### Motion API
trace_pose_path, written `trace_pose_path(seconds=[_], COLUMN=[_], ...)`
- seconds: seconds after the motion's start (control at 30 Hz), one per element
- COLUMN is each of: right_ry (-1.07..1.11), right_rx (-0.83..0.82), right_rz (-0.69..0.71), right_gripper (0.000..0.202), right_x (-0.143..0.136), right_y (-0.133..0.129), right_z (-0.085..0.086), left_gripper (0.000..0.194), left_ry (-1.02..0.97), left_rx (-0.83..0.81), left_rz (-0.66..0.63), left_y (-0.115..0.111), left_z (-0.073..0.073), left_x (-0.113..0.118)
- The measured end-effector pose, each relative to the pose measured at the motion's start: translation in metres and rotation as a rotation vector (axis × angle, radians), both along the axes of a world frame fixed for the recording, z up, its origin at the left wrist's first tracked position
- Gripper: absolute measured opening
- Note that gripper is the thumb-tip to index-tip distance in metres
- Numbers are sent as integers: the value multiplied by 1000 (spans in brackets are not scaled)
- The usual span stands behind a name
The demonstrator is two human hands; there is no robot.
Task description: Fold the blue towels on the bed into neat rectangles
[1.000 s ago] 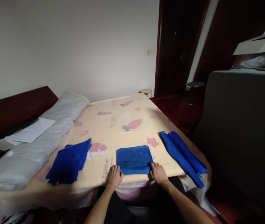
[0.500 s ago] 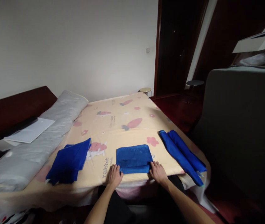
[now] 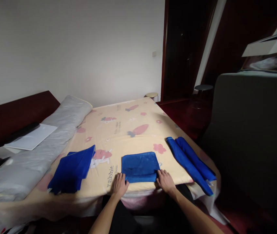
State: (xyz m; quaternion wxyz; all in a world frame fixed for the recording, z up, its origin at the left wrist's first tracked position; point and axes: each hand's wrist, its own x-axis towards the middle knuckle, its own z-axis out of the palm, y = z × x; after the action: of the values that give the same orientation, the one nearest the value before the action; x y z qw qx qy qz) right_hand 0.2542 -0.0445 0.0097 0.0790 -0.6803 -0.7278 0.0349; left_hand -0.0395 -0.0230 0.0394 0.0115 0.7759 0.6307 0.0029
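A blue cloth (image 3: 140,164) lies on the bed in front of me, its near edge folded over in a narrow strip. My left hand (image 3: 120,185) grips the left end of that strip with bent fingers. At the right end, my right hand (image 3: 165,180) holds the fold in the same way. To the left rests a stack of blue cloths (image 3: 71,170), unevenly laid. On the right, two rolled blue cloths (image 3: 192,162) lie side by side near the bed's edge.
The bed (image 3: 119,143) has a cream sheet with rabbit and carrot prints. A grey rolled quilt (image 3: 53,136) runs along its left side, with a white flat box (image 3: 32,138) on top. A dark grey upholstered piece (image 3: 247,136) stands at right. Two stools (image 3: 152,95) are farther back.
Almost nothing differs. The view has tipped very slightly, while both hands stay at the ends of the cloth's folded strip.
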Motion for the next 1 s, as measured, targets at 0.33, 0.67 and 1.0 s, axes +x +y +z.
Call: trace_pose_path(seconds=[0.33,0.67,1.0], right_ry=[-11,-16,-18], right_rx=[-5,0,9], right_rz=[3,4,3], right_gripper=[25,26,27], right_x=[0,0,1], right_y=[0,0,1], right_z=[0,0,-3], left_gripper=[31,31,29], left_ry=[-3,-4,-10], left_rx=[-12,0,28], left_rz=[-5,-1,-8], left_y=[-1,-1,0], left_z=[2,3,-2], left_x=[0,1,-1])
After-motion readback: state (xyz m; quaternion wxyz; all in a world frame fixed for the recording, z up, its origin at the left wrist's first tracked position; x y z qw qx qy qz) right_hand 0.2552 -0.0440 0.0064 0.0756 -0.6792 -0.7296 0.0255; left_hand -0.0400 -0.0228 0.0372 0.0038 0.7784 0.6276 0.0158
